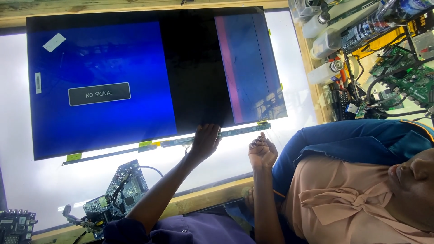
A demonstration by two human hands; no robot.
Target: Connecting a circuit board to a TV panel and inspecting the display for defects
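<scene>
Panel test under way, fault is showing.
Left hand [205, 141] is pressing the display panel [113, 81] at its near edge, clasp unclear; right hand [262, 152] is hovering loosely fisted, empty; a black band [194, 68] is crossing the screen.

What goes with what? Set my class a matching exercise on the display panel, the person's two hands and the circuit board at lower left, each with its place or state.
Things:
1 display panel
2 left hand
3 right hand
4 circuit board

Place or state:
a curled into a fist, clear of the panel
b lying on the lit table, lower left
c partly blue, with a dark band
d on the panel's lower edge

Pairs: 1-c, 2-d, 3-a, 4-b
</scene>
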